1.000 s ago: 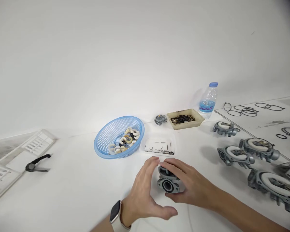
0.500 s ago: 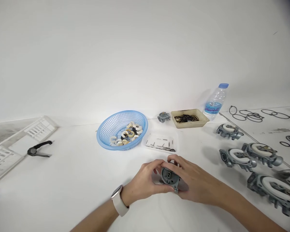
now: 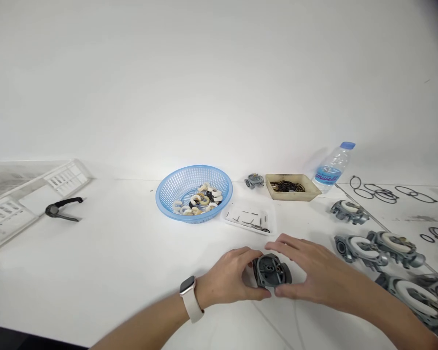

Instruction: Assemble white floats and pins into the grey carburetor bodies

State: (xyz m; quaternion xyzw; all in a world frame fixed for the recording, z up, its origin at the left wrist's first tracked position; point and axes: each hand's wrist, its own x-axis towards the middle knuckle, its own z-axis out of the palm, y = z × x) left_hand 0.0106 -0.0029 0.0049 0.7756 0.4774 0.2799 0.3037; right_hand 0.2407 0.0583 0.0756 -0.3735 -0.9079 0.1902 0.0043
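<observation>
Both hands pinch a grey casting (image 3: pixel 271 270) at lower centre: left hand (image 3: pixel 230 279) clamps its left side, right hand (image 3: pixel 314 272) its right, fingers hiding the rear. Lower-right castings (image 3: pixel 416 296) are cut off at the frame edge. Small parts in the basket (image 3: pixel 175 187) are hard to tell apart.

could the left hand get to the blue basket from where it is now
Probably yes: bare table lies between the left hand and the blue basket. But the left hand and right hand both grip the grey metal part, so it would have to let go first.
</observation>
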